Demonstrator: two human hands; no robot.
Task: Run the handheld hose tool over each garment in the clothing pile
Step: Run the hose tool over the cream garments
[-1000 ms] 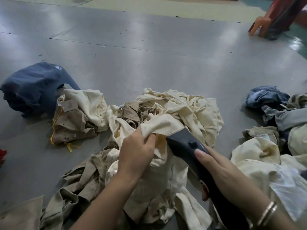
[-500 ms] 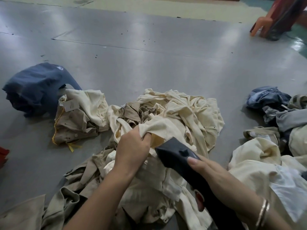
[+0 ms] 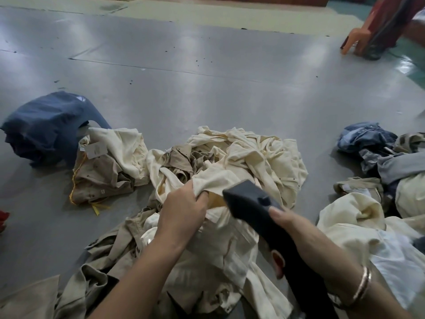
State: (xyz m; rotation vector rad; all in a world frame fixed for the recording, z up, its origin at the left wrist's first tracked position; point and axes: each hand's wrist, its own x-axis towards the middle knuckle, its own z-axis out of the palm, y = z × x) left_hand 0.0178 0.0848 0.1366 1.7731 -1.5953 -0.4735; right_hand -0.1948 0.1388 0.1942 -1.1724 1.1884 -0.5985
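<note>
Two hands engaged: cream garment (image 3: 220,178) bunched in left hand (image 3: 181,210); dark matte hose tool (image 3: 250,201), wedge-shaped nozzle, gripped by right hand (image 3: 296,231).

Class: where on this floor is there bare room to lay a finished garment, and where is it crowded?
Free: grey floor beyond the cream clothing pile, and the strip between it and the denim heap. Crowded: around the left hand gripping cloth and the right hand holding the hose tool.
</note>
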